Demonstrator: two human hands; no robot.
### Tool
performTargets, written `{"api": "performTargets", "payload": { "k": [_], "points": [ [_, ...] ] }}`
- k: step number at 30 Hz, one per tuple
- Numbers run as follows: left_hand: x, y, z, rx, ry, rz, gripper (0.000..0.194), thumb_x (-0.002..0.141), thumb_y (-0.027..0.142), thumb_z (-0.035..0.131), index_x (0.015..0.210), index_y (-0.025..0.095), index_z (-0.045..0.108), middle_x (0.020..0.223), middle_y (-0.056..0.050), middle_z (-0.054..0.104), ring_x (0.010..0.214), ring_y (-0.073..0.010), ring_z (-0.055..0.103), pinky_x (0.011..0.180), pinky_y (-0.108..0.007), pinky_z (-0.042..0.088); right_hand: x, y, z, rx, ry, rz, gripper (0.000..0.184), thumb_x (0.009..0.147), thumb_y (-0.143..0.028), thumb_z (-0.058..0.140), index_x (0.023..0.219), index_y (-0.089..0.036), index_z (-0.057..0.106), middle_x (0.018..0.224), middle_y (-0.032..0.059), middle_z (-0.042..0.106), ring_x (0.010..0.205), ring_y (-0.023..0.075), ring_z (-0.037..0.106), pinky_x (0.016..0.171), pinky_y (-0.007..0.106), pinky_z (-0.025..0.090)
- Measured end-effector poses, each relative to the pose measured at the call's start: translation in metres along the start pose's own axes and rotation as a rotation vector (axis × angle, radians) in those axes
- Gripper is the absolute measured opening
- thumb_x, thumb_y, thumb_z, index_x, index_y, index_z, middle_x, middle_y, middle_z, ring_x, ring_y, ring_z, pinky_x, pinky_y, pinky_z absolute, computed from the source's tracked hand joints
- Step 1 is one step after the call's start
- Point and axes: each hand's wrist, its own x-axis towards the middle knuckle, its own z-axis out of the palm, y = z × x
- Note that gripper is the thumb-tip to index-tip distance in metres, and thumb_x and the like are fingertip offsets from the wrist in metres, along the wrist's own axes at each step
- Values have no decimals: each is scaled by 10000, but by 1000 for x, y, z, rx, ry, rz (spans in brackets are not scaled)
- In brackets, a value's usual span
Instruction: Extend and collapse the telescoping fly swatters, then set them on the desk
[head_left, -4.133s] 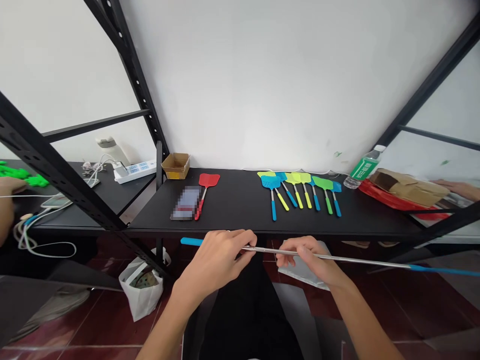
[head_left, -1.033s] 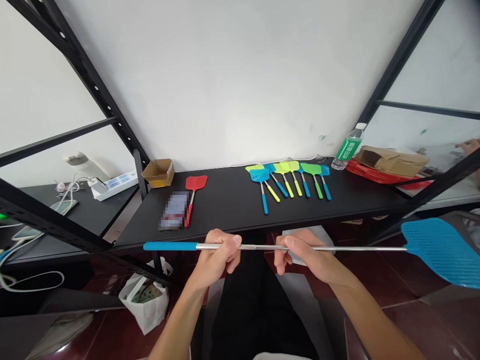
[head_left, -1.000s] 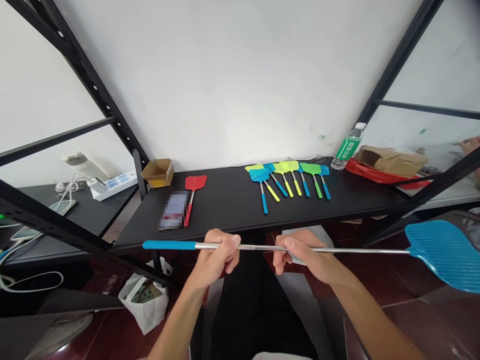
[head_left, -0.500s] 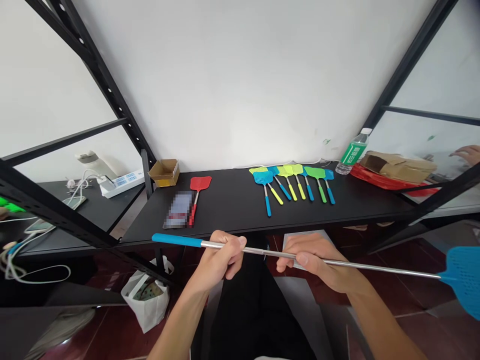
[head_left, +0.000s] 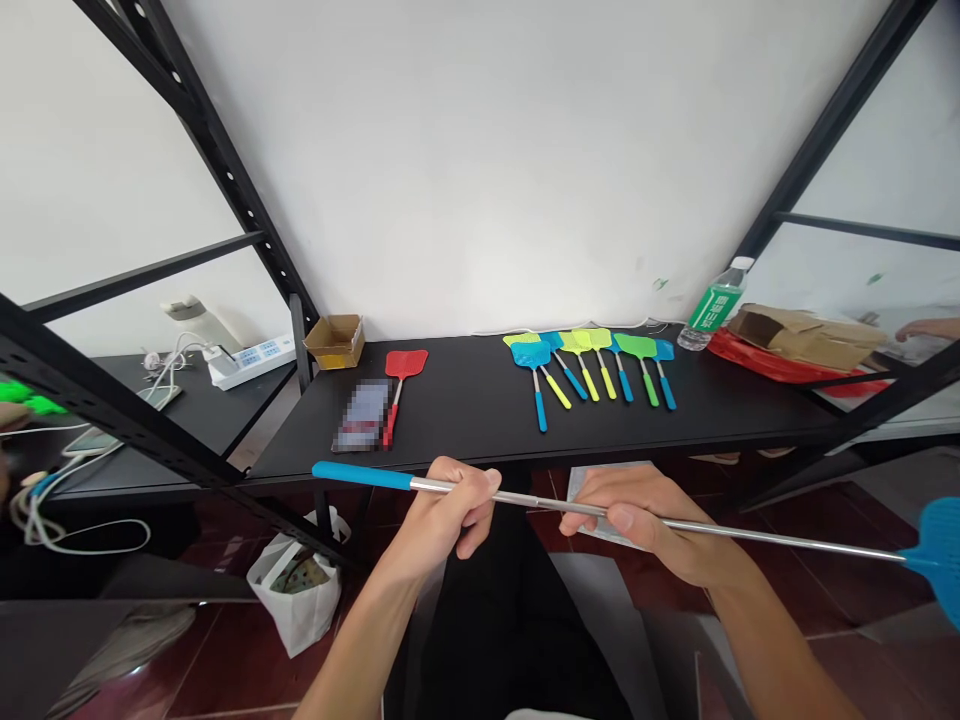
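Note:
A telescopic fly swatter [head_left: 787, 542] with a blue grip, a long metal rod and a blue paddle stretches across my lap, in front of the shelf. My left hand [head_left: 456, 502] is closed round the rod just past the blue grip. Farther along, my right hand [head_left: 652, 515] pinches the thinner rod between thumb and fingers. The paddle at the far right is partly cut off by the picture edge. Several shorter blue, yellow and green fly swatters [head_left: 636, 347] lie side by side on the black shelf. A red fly swatter [head_left: 406, 364] lies apart from them, on the left.
On the black shelf [head_left: 465, 410] are a blurred-out phone [head_left: 364, 415], a small cardboard box [head_left: 334, 342] and a water bottle [head_left: 712, 305]. Black metal posts [head_left: 225, 180] frame both sides. A white bag [head_left: 296, 590] stands on the floor. Another person's hand [head_left: 930, 328] shows far right.
The swatter and both hands have shifted slightly to the right in the picture, the right hand a little more. Both still grip the rod. The whole view has moved slightly.

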Motion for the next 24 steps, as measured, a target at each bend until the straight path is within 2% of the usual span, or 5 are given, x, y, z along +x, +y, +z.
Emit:
{"api": "performTargets", "payload": {
  "k": [14,18,24],
  "points": [
    [-1,6,-3,0,14,-24,559,952,419,509,478,196,313,343,42,356,350,-64,287,463,-282,207,-2,0,-8,23,-3,-3,401,1031,-313,387,1053,-162,758,884,96,724,783,194,624,719,330,488],
    [-5,4,-3,12,1,44,561,957,428,512,480,187,340,368,35,376,354,-63,317,439,-266,211,-2,2,-5,110,19,22,432,1020,-385,412,984,-157,777,835,99,722,736,192,614,695,332,482],
    [-10,11,-3,15,-59,68,506,968,391,517,522,157,477,440,1,472,415,-83,395,441,-251,273,-2,12,2,273,27,72,496,981,-511,454,948,-139,780,808,125,712,685,200,594,611,328,459]
  ]
}}
